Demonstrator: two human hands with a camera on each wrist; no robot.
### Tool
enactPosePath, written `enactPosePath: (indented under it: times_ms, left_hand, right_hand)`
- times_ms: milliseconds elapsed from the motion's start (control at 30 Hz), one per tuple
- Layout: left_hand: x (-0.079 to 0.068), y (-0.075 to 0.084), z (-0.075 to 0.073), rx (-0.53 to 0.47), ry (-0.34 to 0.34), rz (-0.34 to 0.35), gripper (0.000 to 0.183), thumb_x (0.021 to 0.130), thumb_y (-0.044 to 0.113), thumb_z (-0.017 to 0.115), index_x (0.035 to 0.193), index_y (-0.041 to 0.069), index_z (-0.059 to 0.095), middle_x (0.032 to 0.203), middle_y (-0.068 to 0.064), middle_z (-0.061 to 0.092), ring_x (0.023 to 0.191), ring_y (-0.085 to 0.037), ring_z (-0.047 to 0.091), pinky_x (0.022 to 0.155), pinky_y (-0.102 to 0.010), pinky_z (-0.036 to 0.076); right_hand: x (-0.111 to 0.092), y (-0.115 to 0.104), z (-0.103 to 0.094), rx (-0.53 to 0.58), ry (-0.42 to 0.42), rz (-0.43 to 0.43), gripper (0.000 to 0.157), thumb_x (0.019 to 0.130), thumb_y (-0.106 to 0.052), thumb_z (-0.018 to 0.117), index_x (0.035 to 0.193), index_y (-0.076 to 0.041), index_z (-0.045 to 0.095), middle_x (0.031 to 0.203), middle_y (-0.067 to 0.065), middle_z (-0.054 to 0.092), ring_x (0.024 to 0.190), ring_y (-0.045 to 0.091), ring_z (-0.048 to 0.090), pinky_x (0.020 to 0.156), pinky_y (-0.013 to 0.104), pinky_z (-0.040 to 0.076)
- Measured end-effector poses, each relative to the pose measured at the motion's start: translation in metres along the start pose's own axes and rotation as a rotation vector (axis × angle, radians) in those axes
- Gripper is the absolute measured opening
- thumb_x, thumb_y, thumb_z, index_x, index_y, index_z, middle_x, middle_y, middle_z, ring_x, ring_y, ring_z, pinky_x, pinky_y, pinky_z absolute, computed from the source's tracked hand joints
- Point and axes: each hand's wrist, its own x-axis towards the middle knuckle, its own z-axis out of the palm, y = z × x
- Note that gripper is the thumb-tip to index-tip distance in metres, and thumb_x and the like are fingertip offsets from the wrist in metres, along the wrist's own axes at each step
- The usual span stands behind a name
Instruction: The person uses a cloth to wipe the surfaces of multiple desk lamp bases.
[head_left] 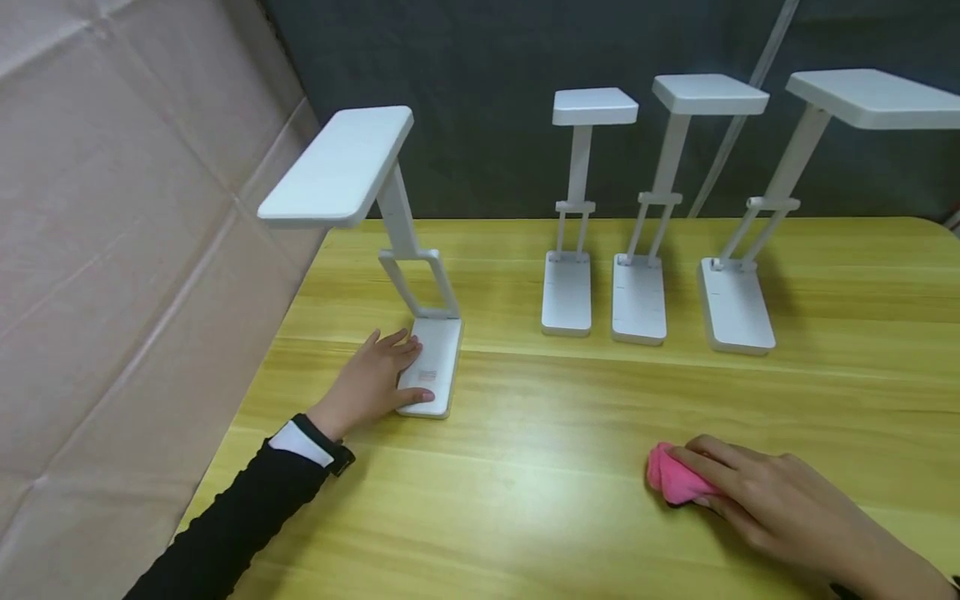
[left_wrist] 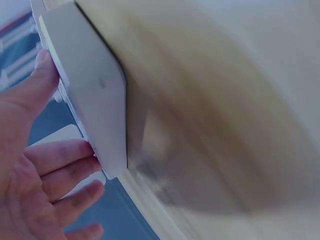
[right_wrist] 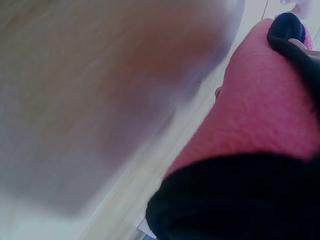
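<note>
My left hand (head_left: 375, 375) lies with spread fingers on the white base of a folding desk lamp (head_left: 444, 358), at the left of the table. In the left wrist view, the thumb and forefinger of the left hand (left_wrist: 30, 170) touch the top edge of the lamp base (left_wrist: 100, 90); the other fingers are off it. This lamp stands unfolded, its flat head tilted toward the left. At the lower right, my right hand (head_left: 780, 492) grips a bunched pink cloth (head_left: 675, 475) low over the tabletop. The pink cloth (right_wrist: 270, 105) shows beside dark fabric in the right wrist view.
Three more white desk lamps stand unfolded in a row at the back: one near the middle (head_left: 567, 296), one beside it (head_left: 639, 304) and one farther right (head_left: 738, 312). The wooden table (head_left: 525, 500) meets a dark curtain (head_left: 465, 125) behind and pale sheeting (head_left: 135, 250) at left.
</note>
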Motion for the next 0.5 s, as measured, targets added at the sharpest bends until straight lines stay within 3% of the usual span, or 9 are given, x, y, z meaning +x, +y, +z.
enactPosePath:
  times_ms: [200,500]
  left_hand:
    - [0.000,0.026,0.002,-0.004,-0.010,0.046,0.077,0.075,0.058,0.062,0.123,-0.001,0.049,0.127,-0.016,0.048,0.124,-0.027,0.036,0.107,-0.041,0.021]
    - [0.003,0.068,0.007,0.006,-0.002,0.150,0.079,0.073,0.062,0.062,0.117,-0.003,0.053,0.124,-0.019,0.051,0.119,-0.027,0.043,0.104,-0.035,0.029]
  right_hand:
    - [0.001,0.000,0.000,-0.003,-0.006,0.005,0.052,0.078,-0.026,0.069,0.125,-0.027,0.050,0.106,-0.011,0.053,0.074,0.000,0.052,0.050,0.023,0.045]
    - [0.002,0.000,0.001,0.016,-0.005,0.000,0.052,0.078,-0.025,0.069,0.126,-0.027,0.049,0.107,-0.013,0.052,0.073,-0.001,0.051,0.051,0.023,0.045]
